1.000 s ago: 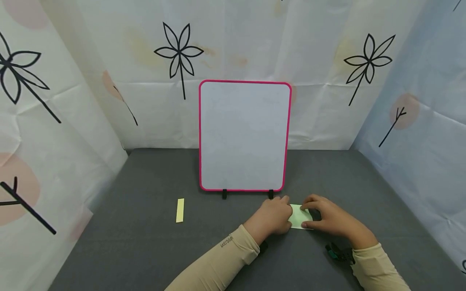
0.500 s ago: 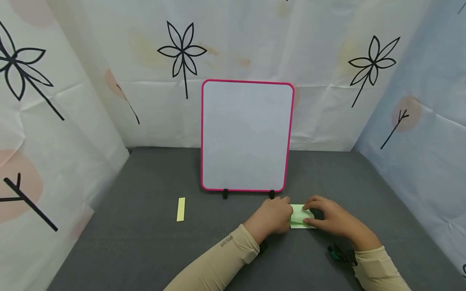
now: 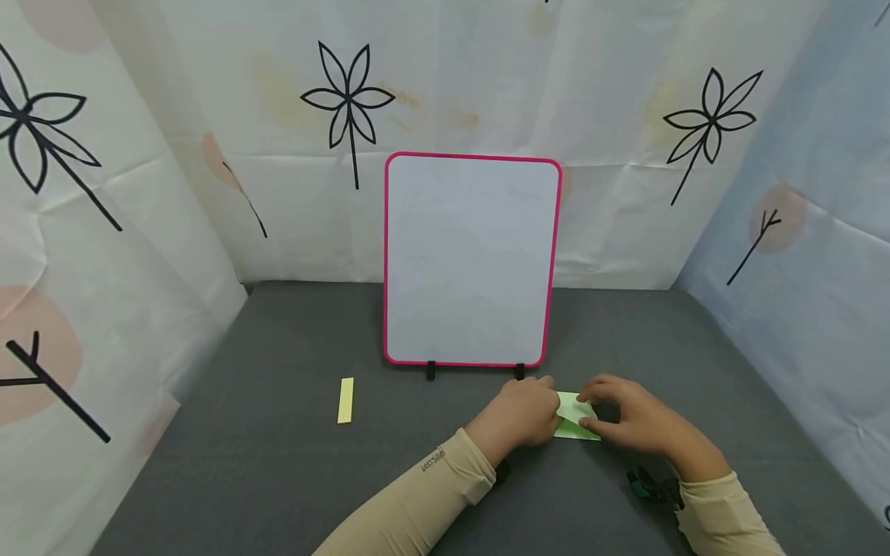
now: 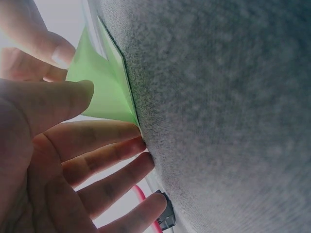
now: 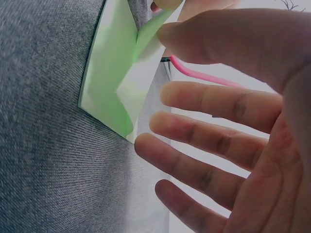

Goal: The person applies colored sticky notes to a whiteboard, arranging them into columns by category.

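A small green sticky note pad (image 3: 575, 434) lies on the grey table between the two hands. Its top sheet (image 5: 143, 73) is raised along the near side and bends away from the pad. From the left, my left hand (image 3: 523, 411) holds the pad's edge; in the left wrist view its thumb is by the raised sheet and several fingertips rest along the pad's border. My right hand (image 3: 634, 418) has thumb and index finger at the lifted sheet, and the other fingers (image 5: 194, 128) stretch out. Exactly where the left fingertips grip is hidden in the head view.
A whiteboard (image 3: 473, 259) with a pink frame stands on black feet (image 3: 430, 371) behind the hands. A narrow yellow paper strip (image 3: 345, 400) lies at left on the table (image 3: 278, 479). Patterned cloth (image 3: 612, 77) encloses the back and sides.
The green sheet lay flat one second ago; its near edge has since lifted by the right thumb. Both hands have stayed almost in place, and the view has shifted slightly.
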`<action>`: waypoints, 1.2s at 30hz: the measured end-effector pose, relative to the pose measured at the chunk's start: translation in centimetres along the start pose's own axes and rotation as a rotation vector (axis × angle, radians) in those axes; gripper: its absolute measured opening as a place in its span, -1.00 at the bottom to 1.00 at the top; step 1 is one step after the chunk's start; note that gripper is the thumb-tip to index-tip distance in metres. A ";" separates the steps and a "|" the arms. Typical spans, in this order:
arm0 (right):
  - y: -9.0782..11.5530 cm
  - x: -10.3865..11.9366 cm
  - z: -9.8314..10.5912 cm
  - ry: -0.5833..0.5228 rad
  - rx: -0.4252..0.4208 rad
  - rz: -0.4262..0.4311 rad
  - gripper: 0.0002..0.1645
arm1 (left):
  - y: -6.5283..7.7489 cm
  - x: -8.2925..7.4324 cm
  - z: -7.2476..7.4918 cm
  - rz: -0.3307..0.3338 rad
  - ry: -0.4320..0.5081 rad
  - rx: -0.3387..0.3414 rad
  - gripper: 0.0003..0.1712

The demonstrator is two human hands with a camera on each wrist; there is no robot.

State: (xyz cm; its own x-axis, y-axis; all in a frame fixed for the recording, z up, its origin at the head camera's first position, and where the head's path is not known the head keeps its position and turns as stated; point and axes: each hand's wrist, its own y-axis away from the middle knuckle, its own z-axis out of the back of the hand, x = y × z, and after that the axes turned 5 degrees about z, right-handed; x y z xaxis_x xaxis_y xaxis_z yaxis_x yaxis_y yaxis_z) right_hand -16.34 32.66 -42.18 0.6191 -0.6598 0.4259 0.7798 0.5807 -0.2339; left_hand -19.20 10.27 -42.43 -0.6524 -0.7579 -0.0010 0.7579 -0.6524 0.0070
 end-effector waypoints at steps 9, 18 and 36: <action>-0.1 0.0 -0.4 -0.009 -0.087 0.090 -0.76 | 0.0 -0.1 0.0 0.006 -0.020 -0.008 -0.69; -0.2 0.3 -0.5 -0.021 -0.119 0.145 -0.71 | 0.1 -0.1 0.1 0.004 -0.006 -0.006 -0.65; -0.6 0.0 -0.7 -0.043 -0.125 0.202 -0.71 | -0.1 0.6 0.1 -0.021 0.040 0.016 -0.74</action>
State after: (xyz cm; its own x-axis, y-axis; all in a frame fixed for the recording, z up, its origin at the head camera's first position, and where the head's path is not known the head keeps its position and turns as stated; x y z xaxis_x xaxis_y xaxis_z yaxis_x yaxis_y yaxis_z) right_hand -16.76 31.95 -42.64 0.7609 -0.5139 0.3961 0.6480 0.6335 -0.4229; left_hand -19.65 9.92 -42.30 -0.6675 -0.7435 -0.0414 0.7433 -0.6686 0.0227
